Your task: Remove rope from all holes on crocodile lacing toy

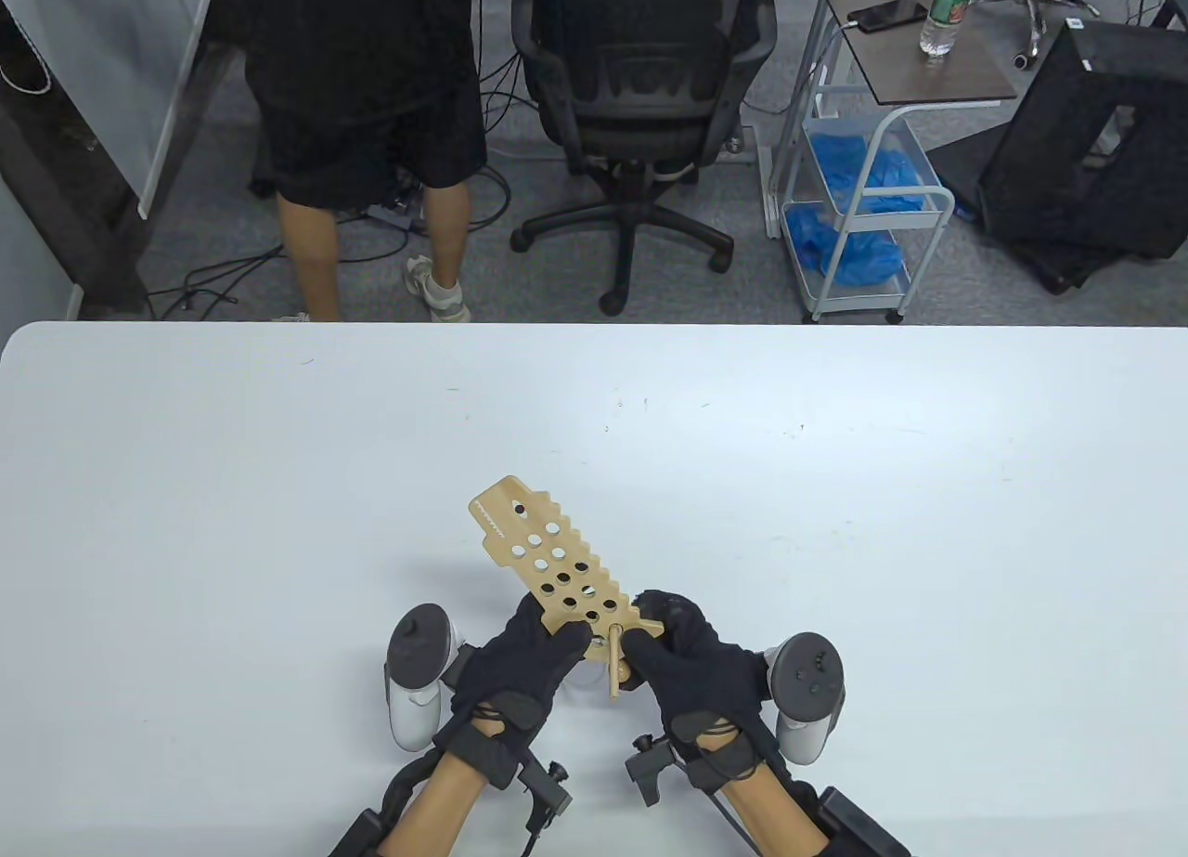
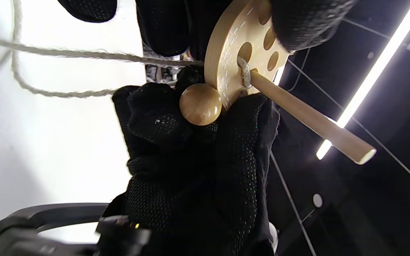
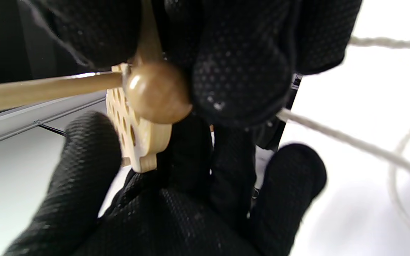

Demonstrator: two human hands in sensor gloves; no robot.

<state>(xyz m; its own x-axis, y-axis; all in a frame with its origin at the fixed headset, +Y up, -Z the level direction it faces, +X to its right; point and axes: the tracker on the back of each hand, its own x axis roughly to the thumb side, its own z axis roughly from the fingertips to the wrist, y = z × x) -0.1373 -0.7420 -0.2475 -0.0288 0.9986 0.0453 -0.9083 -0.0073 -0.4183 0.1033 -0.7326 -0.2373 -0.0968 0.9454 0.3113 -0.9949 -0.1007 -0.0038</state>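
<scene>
The wooden crocodile board (image 1: 546, 557) is lifted off the white table (image 1: 232, 486), head pointing away and left. My left hand (image 1: 560, 641) grips its near end from the left and my right hand (image 1: 652, 642) grips it from the right. A wooden stick (image 1: 614, 660) pokes out of a near-end hole between the hands. In the left wrist view the white rope (image 2: 84, 54) is tied to the stick (image 2: 311, 119) at that hole, and a wooden bead (image 2: 200, 104) sits against the board's edge (image 2: 226, 53). The right wrist view shows the bead (image 3: 157, 92), stick (image 3: 48, 89) and rope (image 3: 351, 142).
Loose rope loops lie under the hands on the table (image 2: 48, 93). Beyond the far table edge are an office chair (image 1: 640, 86), a standing person (image 1: 371, 133) and a cart with blue items (image 1: 858, 207).
</scene>
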